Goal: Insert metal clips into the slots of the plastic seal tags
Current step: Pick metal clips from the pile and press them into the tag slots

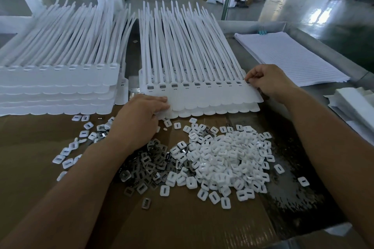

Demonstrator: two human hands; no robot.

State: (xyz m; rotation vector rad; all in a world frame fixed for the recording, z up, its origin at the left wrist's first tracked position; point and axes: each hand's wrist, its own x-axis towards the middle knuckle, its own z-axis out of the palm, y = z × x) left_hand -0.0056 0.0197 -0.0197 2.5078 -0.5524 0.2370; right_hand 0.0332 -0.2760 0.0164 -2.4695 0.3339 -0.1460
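A strip of joined white plastic seal tags (202, 95) lies on top of a small stack in the middle of the table, long tails pointing away from me. Metal clips show in several of its slots (174, 86). My left hand (139, 115) grips the strip's near left corner, fingers on top. My right hand (269, 83) pinches at the slot on the strip's far right end; whether a clip is between the fingertips is hidden. Loose metal clips (149, 163) lie in a dark pile below my left wrist.
A larger heap of white plastic caps (226, 159) covers the cardboard sheet (30, 147) in front of me. A tall stack of tag strips (58, 87) stands at left. A pad of lined paper (287, 56) lies at right, and white foam pieces (356, 103) at the far right.
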